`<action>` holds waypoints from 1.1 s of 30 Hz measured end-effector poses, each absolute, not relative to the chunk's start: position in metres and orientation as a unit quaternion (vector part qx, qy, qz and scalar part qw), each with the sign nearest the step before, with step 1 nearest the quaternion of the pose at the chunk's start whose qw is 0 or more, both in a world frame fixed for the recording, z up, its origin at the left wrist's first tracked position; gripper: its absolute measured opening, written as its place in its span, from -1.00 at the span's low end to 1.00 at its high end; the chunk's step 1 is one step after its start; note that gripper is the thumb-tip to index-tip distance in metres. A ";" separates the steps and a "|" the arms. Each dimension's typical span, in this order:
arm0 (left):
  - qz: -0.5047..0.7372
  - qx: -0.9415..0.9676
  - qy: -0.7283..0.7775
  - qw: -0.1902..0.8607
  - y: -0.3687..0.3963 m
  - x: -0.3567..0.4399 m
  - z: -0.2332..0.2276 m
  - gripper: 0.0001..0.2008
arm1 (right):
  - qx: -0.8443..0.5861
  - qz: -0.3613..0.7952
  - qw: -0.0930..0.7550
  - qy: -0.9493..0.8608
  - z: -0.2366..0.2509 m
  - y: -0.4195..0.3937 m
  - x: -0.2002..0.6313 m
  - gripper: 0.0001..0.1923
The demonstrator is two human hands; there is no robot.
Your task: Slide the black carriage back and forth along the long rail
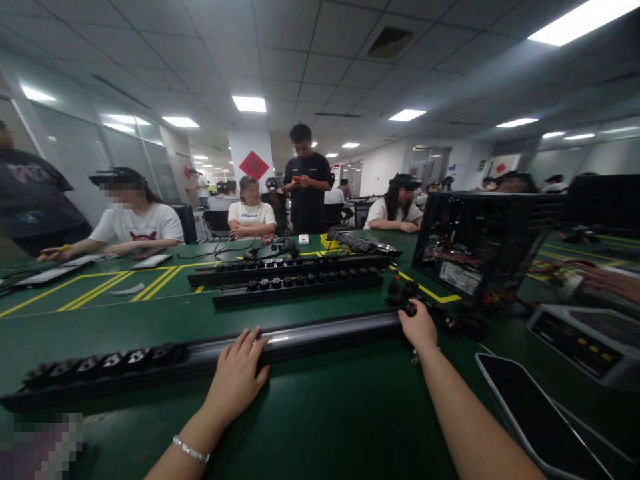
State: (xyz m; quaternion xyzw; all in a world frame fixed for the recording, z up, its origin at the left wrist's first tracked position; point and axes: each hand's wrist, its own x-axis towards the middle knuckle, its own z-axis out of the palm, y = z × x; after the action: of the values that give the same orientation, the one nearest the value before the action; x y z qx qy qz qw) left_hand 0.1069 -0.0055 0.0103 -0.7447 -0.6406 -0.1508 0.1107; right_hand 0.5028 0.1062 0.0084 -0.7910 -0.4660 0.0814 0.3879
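A long black power strip (210, 357) lies across the green table (330, 420), running from the near left edge toward the middle right. The left hand (237, 377) rests flat on its middle, fingers spread and open over the bare rail. The right hand (419, 327) is closed around the strip's right end, where a black plug (407, 293) and cable sit.

In front of the strip, toward the person, the table is bare green surface between the two forearms. Behind it a band of open table runs up to two more power strips (295, 277) lying side by side, parallel and well apart from the held one. Yellow lines (120, 283) mark the table at the left.

Close on the right stands an open computer case (480, 240), near the right hand, with a grey box (580, 337) beside it. A dark phone (535, 413) lies just beside the right forearm. Across the table, seated people work and one stands at the far edge.
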 end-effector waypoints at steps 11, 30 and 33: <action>-0.156 -0.747 -0.636 0.111 -0.005 0.106 0.009 -0.62 | -0.798 0.091 0.388 -0.451 0.008 0.106 0.507 -0.49; -0.155 -0.748 -0.635 0.114 -0.004 0.105 0.008 -0.66 | -0.809 0.080 0.389 -0.434 0.007 0.107 0.510 -0.48; -0.156 -0.748 -0.634 0.117 -0.004 0.105 0.007 -0.66 | -0.812 0.081 0.382 -0.434 0.007 0.108 0.511 -0.50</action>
State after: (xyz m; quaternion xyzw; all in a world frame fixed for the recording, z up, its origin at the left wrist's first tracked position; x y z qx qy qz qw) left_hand 0.1045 -0.0037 0.0072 -0.7482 -0.6343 -0.1556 0.1166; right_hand 0.5115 0.1081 0.0074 -0.8119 -0.4343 0.0812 0.3816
